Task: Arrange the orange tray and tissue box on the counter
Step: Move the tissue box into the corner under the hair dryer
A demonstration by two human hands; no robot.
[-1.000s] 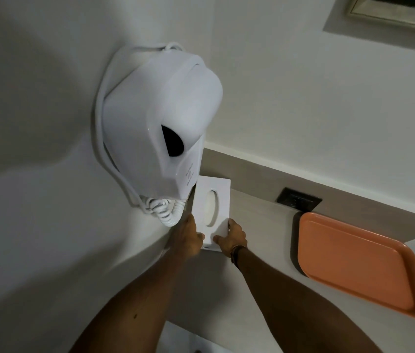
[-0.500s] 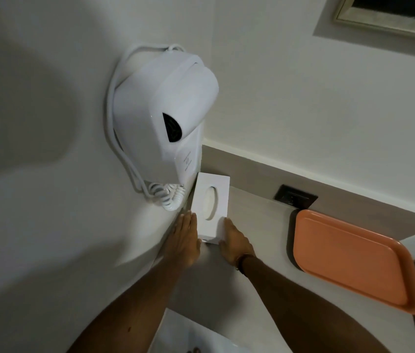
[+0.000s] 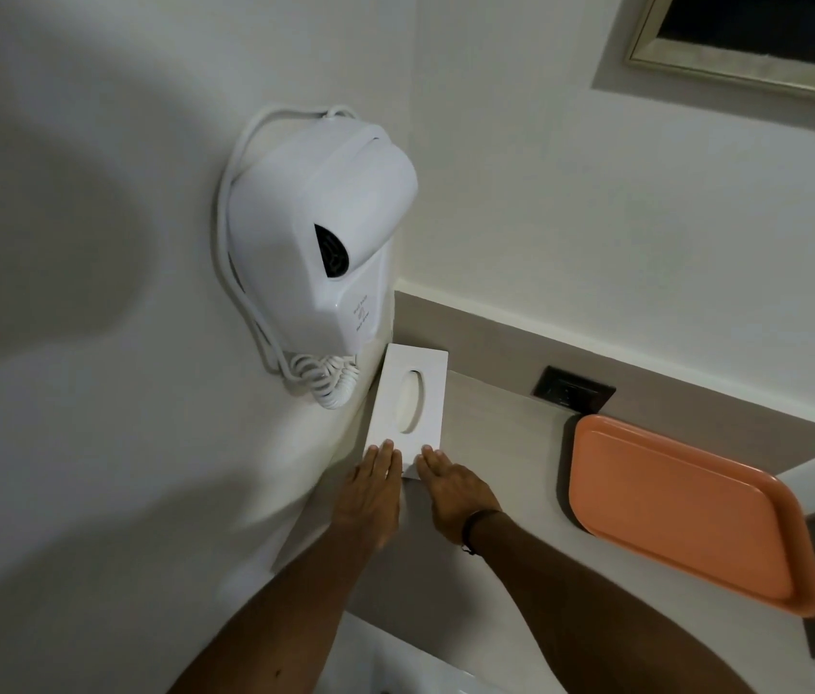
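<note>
Both flat, open hands, the left hand (image 3: pixel 369 488) and right hand (image 3: pixel 453 485), touch the near end of the tissue box (image 3: pixel 408 404), which points its long side away into the bench's (image 3: pixel 495 443) far left corner, while the orange tray (image 3: pixel 685 508) lies well apart on the right.

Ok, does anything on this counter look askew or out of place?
Nothing stands out. The tissue box sits flat in the corner under the wall dryer, both hands' fingers at its near end; the orange tray lies flat.

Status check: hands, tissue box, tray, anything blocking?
Left hand and right hand flat against tissue box. Box in corner. Orange tray apart, untouched. Nothing blocking.
</note>
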